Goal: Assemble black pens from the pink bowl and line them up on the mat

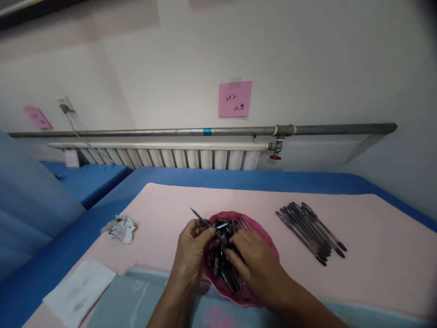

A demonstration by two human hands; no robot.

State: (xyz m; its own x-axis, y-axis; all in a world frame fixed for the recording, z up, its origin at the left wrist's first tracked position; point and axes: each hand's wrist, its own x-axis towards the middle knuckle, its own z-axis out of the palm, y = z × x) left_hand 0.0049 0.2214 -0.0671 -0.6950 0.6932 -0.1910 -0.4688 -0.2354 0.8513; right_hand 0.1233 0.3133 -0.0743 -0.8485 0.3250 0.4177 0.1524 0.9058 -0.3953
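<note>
My left hand [196, 246] pinches a thin dark pen [201, 217], its bare pointed tip angled up to the left and its other end slanting down over the basket. My right hand [252, 259] is inside the right part of a pink-red basket [244, 301], fingers curled among its contents near the pen's lower end. Whatever those fingers grip is hidden. Loose black pen caps [227, 273] fill the basket, and a few clear tubes [244, 224] stick out at its back.
Right of the basket, several capped black pens [307, 232] lie in a slanted row on the pink sheet [385, 255]. To the left are a crumpled tissue [120, 229] and a smudged white paper [80, 287]. A greenish cloth [136, 300] covers the near edge. A radiator [191, 157] stands behind.
</note>
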